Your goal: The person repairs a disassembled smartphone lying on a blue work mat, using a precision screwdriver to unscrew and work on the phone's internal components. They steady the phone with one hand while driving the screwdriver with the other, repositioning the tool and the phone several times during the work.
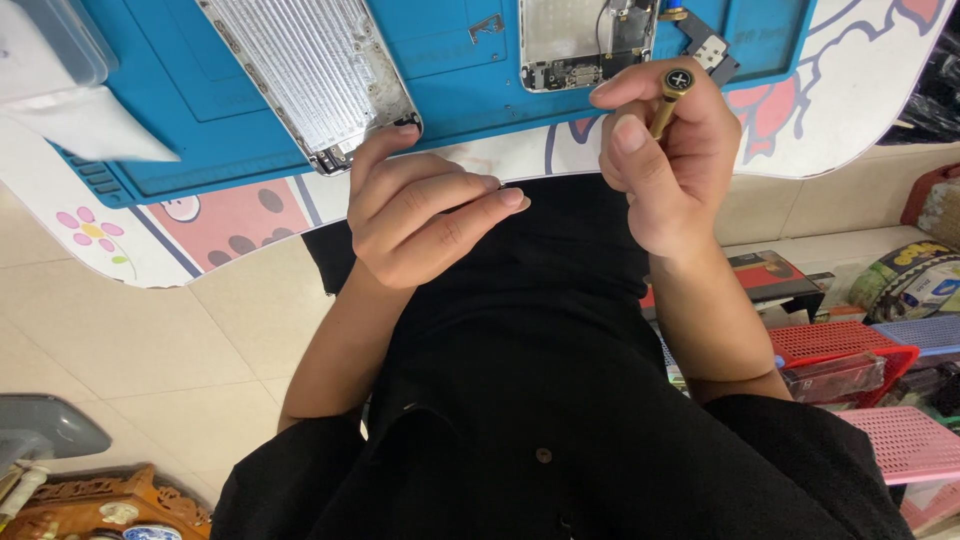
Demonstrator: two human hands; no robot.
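1. The right hand [665, 165] has its grip closed around a gold-coloured screwdriver [668, 100]; thumb and fingers pinch the shaft, and the round black cap with a cross mark points at the camera.
2. The screwdriver sits at about 1 o'clock in the view, just over the near edge of the desk [850, 110], right below an opened phone body [585, 40].
3. The left hand [420, 215] holds nothing: its fingers are loosely curled, and the index fingertip touches the lower corner of a silver ribbed metal plate [310, 70] at 11 o'clock.
4. Plate and phone body both lie on a blue work mat [440, 50], well apart; bare mat shows between them.
5. The mat's near edge runs close to the desk's curved rim, leaving a narrow printed strip.
6. At 10 o'clock a white cloth [95, 125] overlaps the mat's left edge.
7. Red and pink baskets [850, 350] crowd the floor at 4 o'clock; tiled floor [130, 340] lies at 8 o'clock.
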